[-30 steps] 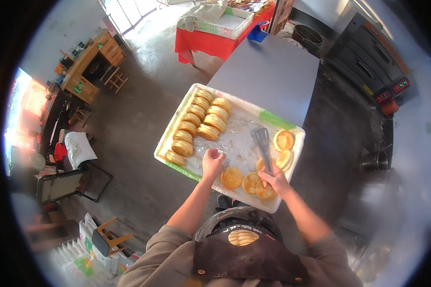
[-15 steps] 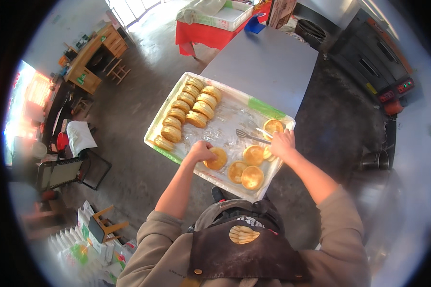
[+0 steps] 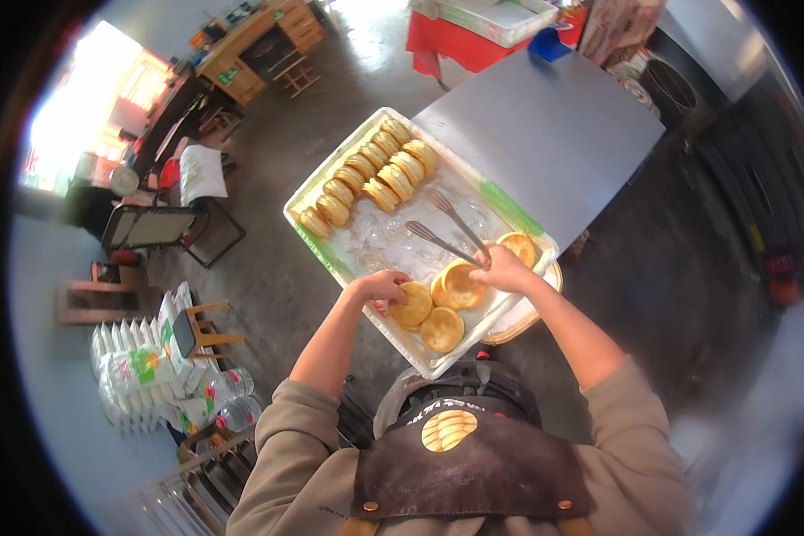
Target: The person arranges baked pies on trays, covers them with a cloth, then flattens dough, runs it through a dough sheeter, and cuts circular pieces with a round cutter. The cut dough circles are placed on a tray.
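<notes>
A white tray with green bands lies before me. Along its far left side, round flaky flatbreads stand on edge in two rows. Near the tray's front left edge, my left hand has its fingers closed on the rim of a flat golden bread. My right hand grips metal tongs, their two slotted ends spread and pointing away to the left. Its fingertips reach another golden bread, which overlaps one behind it. One more bread lies in front, and another lies beyond the right hand.
A grey table stands beyond the tray. Farther back, another white tray rests on a red cloth. A round, light-rimmed object shows under the tray's right side. A folding chair and a stool stand to the left.
The tongs' ends have spread apart and both now show clearly. The right hand has come nearer the front breads, which lie closer together. The whole view has shifted and turned.
</notes>
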`<move>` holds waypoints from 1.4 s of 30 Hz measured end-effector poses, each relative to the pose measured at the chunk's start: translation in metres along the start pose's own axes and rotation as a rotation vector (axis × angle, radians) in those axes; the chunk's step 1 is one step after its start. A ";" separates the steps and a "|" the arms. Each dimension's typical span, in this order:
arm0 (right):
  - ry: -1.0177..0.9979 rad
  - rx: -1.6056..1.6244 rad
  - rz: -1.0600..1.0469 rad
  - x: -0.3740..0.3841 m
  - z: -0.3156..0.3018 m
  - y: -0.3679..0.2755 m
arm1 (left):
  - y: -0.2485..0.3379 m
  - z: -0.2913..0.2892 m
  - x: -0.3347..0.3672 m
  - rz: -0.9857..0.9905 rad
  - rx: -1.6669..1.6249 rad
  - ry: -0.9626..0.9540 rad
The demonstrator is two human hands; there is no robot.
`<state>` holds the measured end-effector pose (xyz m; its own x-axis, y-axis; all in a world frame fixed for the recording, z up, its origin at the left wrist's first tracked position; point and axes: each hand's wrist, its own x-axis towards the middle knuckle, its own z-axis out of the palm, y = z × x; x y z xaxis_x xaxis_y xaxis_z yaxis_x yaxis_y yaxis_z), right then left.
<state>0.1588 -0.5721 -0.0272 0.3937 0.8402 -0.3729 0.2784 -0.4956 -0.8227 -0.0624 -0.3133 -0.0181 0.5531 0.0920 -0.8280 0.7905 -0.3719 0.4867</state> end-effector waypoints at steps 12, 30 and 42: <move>-0.362 0.339 0.236 0.037 0.038 0.003 | -0.024 -0.001 0.036 -0.090 0.041 -0.192; 0.068 0.150 -0.161 0.060 0.110 -0.064 | -0.033 -0.164 0.026 0.927 0.825 0.944; 0.379 -0.136 -0.666 0.125 0.203 -0.147 | -0.082 -0.174 0.010 0.518 0.382 0.760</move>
<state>-0.0106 -0.3494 -0.0401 0.3709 0.8500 0.3739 0.6569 0.0444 -0.7527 -0.0753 -0.1211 -0.0179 0.9329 0.3522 -0.0755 0.3403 -0.7933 0.5048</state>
